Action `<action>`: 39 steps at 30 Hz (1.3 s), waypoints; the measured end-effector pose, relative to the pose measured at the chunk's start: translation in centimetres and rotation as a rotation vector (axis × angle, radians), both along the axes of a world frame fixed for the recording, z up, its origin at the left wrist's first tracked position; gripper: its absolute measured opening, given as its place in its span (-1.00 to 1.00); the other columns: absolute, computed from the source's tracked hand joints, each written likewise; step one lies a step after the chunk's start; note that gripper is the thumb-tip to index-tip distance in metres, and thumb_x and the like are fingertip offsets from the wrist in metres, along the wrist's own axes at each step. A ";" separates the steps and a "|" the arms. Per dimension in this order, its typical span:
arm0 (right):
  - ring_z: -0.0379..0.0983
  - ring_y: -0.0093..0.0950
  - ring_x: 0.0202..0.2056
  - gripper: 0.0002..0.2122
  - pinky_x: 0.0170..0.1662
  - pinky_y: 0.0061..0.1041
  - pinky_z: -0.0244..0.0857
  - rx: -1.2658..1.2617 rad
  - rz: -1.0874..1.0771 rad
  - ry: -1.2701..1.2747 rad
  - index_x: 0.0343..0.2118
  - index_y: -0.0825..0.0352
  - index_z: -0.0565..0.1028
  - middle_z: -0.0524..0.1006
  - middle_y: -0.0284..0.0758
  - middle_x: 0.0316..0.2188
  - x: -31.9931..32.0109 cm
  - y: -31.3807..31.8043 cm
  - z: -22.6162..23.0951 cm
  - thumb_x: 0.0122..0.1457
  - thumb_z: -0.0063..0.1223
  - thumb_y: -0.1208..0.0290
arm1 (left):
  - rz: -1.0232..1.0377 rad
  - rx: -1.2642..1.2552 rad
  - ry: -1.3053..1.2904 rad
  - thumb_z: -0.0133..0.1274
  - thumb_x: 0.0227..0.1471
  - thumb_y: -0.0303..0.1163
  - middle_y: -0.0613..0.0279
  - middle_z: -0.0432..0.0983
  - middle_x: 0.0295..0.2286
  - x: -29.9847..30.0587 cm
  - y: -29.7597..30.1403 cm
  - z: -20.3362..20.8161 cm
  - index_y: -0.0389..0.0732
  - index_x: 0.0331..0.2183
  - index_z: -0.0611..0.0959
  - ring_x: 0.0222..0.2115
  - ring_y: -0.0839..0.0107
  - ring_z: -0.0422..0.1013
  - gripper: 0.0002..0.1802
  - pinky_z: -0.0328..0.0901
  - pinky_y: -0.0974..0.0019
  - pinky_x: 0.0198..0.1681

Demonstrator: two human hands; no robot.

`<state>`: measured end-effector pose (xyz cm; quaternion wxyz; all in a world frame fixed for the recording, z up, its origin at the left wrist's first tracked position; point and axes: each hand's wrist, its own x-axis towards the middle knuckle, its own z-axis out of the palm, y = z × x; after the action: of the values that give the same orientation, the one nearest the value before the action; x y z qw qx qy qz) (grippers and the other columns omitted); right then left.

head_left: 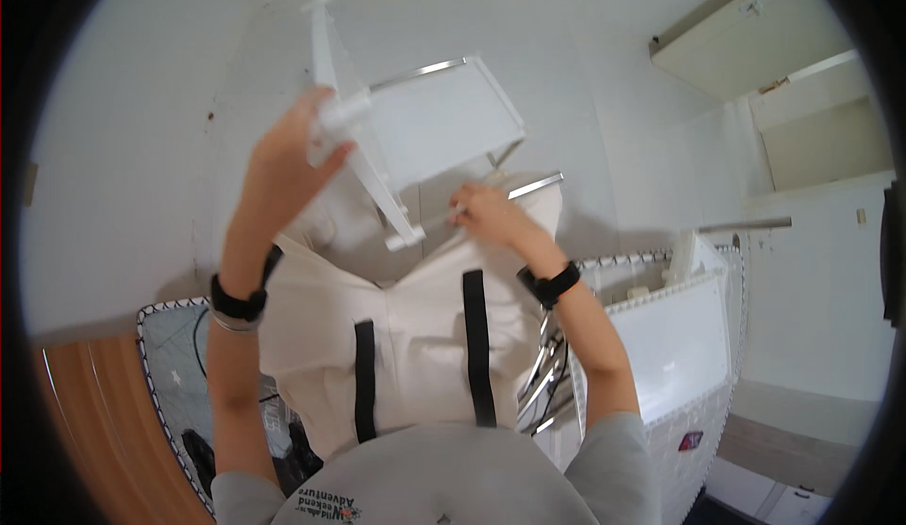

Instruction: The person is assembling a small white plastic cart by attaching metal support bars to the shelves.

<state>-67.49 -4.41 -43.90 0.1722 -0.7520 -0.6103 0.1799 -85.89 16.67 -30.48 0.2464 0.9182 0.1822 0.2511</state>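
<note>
My left hand (293, 148) is raised at the upper left, its fingers and thumb around the middle hub of a long white plastic bar (377, 185). The bar is slightly blurred and slants from upper left to lower right, with a small crosspiece at each end. Above my right thigh, my right hand (495, 218) is closed with its fingertips curled together. A short shiny metal tube (538, 185) sticks out past its knuckles, in line with the fingers; the part under the hand is hidden. Beyond the hands lies a white rectangular panel (448, 119) with metal tubes along its edges.
White panels (665, 341) lean in a lace-edged covered area at right. Loose metal tubes (547, 383) lie beside my right thigh. Brown wood slats (94, 412) are at lower left, and an open cabinet (812, 138) stands at far right.
</note>
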 end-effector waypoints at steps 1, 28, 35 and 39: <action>0.40 -0.23 -0.31 -0.81 -0.25 -0.31 0.26 0.022 -0.081 0.060 -0.39 0.36 0.44 0.43 -0.18 -0.39 0.2 -0.7 1.9 0.00 0.00 0.34 | 0.047 0.001 0.020 0.15 -0.16 -0.36 0.07 0.42 -0.34 -0.3 0.2 0.1 -0.19 -0.08 0.35 -0.43 0.26 0.34 -0.45 0.27 0.35 -0.35; 0.36 -0.13 -0.36 -0.92 -0.35 -0.30 0.24 -0.061 -1.068 0.090 -0.49 0.44 0.41 0.42 -0.09 -0.43 -9.6 -20.4 1.0 0.00 -0.04 0.53 | -0.066 -0.211 0.309 0.02 -0.07 -0.45 0.09 0.37 -0.17 -0.9 -0.3 -6.6 -0.15 -0.09 0.41 -0.24 0.28 0.34 -0.58 0.26 0.37 -0.26; 0.27 0.05 -0.25 -0.75 -0.20 -0.20 0.20 -0.263 -0.883 0.085 -0.19 0.53 0.25 0.35 0.11 -0.30 -12.7 -20.4 -2.3 0.01 -0.26 0.65 | -0.139 -0.173 0.357 -0.01 -0.07 -0.46 0.12 0.33 -0.41 -0.9 -1.6 -8.9 -0.14 -0.10 0.41 -0.44 0.26 0.28 -0.60 0.21 0.33 -0.34; 0.30 0.03 -0.26 -0.71 -0.22 -0.20 0.23 -0.287 -0.816 0.046 -0.19 0.53 0.19 0.32 0.09 -0.30 -12.9 -21.3 -3.7 -0.05 -0.30 0.72 | -0.142 -0.143 0.285 -0.04 -0.06 -0.44 0.11 0.28 -0.46 -0.7 -2.2 -8.9 -0.14 -0.12 0.41 -0.47 0.21 0.25 -0.63 0.19 0.28 -0.36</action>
<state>-80.41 -25.66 -47.60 0.1366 -0.9438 -0.2277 0.1968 -86.58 14.49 -39.42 0.2998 0.9352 0.1672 0.0870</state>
